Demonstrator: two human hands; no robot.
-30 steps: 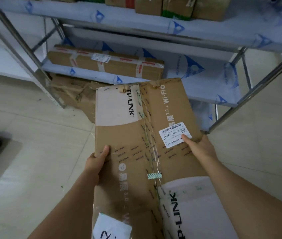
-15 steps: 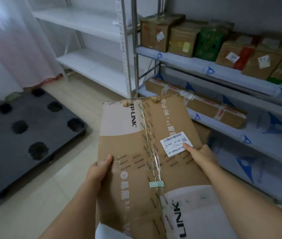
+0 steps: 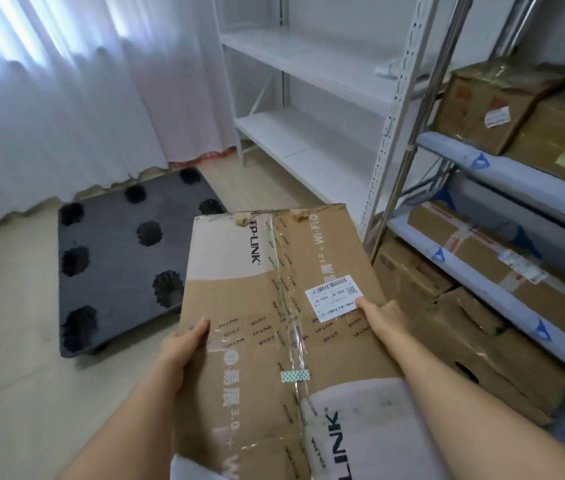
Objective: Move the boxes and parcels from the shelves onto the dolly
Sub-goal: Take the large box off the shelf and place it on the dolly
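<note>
I hold a long flat brown TP-LINK cardboard box point(image 3: 274, 306) in front of me, its taped top facing up with a white barcode label. My left hand point(image 3: 180, 351) grips its left edge, thumb on top. My right hand point(image 3: 381, 317) grips its right edge beside the label. The black plastic dolly point(image 3: 115, 258), with round recesses in its deck, lies on the floor to the left, just beyond the box's far end; nothing rests on it.
A metal shelf rack point(image 3: 502, 174) on the right carries brown boxes point(image 3: 495, 109) above, a long flat carton point(image 3: 502, 261) on the lower shelf and crumpled cartons point(image 3: 475, 348) on the floor. An empty white shelving unit point(image 3: 308, 98) stands behind. White curtains point(image 3: 66, 98) hang at left.
The view has swung left, away from the rack, with the box still in both hands. The dolly has come from the frame's left edge to just ahead of the box.
</note>
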